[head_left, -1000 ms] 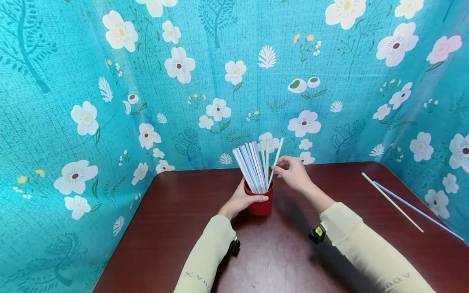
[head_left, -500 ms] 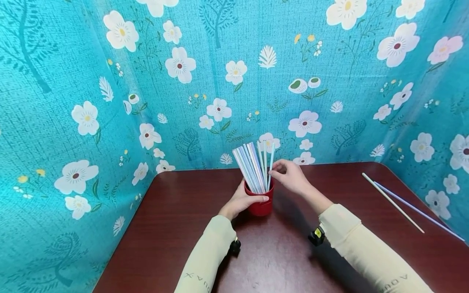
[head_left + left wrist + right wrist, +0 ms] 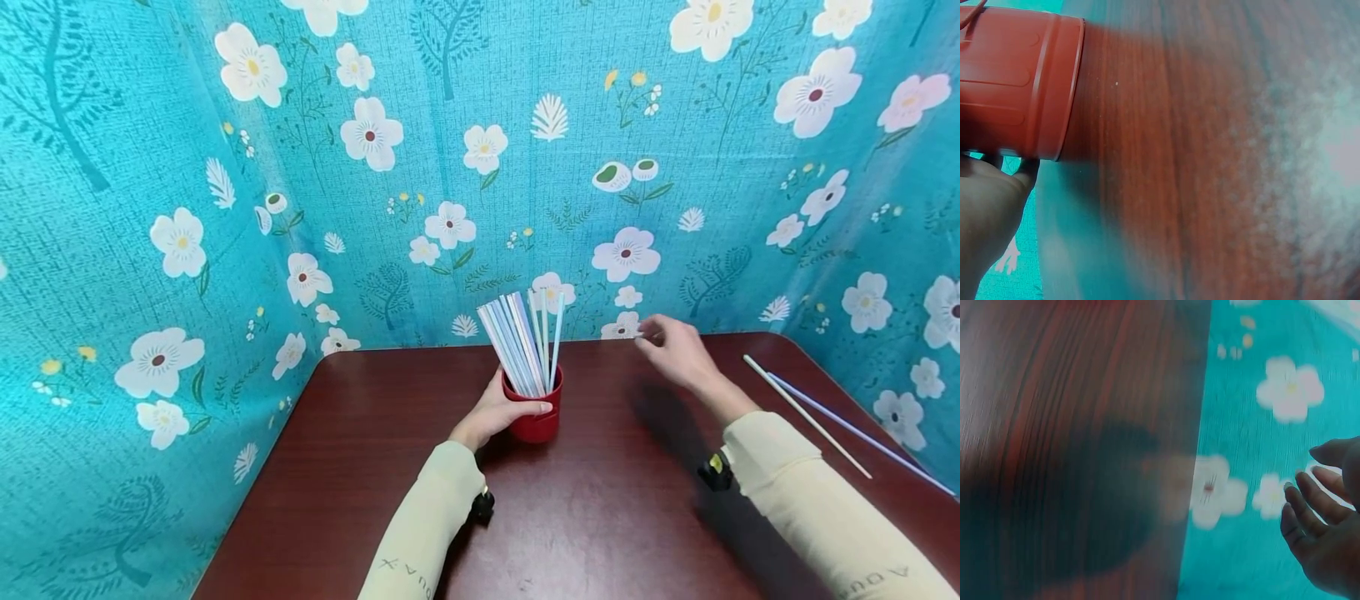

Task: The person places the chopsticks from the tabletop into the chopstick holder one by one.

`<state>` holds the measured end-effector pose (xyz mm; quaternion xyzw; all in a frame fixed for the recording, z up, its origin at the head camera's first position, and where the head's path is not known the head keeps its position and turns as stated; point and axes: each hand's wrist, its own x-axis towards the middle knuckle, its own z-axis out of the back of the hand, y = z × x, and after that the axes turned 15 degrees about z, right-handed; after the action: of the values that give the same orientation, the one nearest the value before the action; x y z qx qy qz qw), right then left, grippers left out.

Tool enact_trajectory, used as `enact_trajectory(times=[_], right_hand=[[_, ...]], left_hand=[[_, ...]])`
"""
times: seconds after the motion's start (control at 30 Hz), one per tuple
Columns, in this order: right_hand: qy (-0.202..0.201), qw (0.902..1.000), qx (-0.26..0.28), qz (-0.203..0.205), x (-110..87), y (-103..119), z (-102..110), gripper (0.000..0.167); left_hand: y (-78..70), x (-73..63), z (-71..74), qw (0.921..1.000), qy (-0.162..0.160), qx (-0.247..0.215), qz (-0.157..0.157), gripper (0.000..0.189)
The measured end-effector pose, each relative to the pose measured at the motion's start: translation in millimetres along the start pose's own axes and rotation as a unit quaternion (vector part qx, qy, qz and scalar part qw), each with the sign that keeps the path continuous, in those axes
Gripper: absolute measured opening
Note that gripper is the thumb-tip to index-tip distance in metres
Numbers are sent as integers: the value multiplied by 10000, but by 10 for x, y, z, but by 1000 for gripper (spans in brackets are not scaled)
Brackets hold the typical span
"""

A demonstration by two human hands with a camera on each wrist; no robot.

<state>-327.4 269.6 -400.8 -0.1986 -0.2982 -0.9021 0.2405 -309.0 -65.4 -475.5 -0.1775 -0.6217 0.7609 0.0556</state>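
A red cup [image 3: 534, 428], shaped like a small bucket in the left wrist view, stands near the middle of the table. My left hand [image 3: 491, 413] grips it around its side, thumb across the front. Out of the cup rises a bundle of thin straw-like sticks [image 3: 516, 346] in white, blue and violet, leaning left. Several pale green and light blue sticks [image 3: 557, 342] stand apart at its right. My right hand [image 3: 678, 354] hovers in the air to the right of the cup, fingers loosely bent, and the right wrist view shows nothing held in it.
Two loose sticks, one pale green [image 3: 813, 421] and one violet [image 3: 870, 437], lie crossing near their far ends at the right of the dark red table [image 3: 360, 467]. A turquoise flowered cloth [image 3: 420, 150] hangs behind the table and along both sides.
The right hand has let go of the light blue stick, which now stands in the cup, and moved away to the right. The left hand keeps its grip on the cup.
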Motion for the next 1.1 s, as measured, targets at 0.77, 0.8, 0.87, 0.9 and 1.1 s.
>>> enact_trajectory(times=[0.77, 0.8, 0.87, 0.9, 1.1], right_hand=[[796, 9599, -1275, -2368, -990, -1249, 723, 40], [865, 9569, -1231, -2485, -1037, -1285, 743, 42], [998, 9522, -1124, -2661, -1125, -1344, 775, 45], [1081, 9495, -1072, -2745, -1162, -1366, 790, 48], [1409, 9394, -981, -2968, -1253, -1382, 830, 58]], left_hand=[[0, -7, 8, 10000, 9, 42, 1, 94], [1, -6, 8, 10000, 7, 38, 3, 94], [4, -3, 8, 10000, 0, 37, 25, 95], [6, 0, 7, 10000, 2, 36, 31, 95], [5, 3, 6, 10000, 61, 8, 14, 94]])
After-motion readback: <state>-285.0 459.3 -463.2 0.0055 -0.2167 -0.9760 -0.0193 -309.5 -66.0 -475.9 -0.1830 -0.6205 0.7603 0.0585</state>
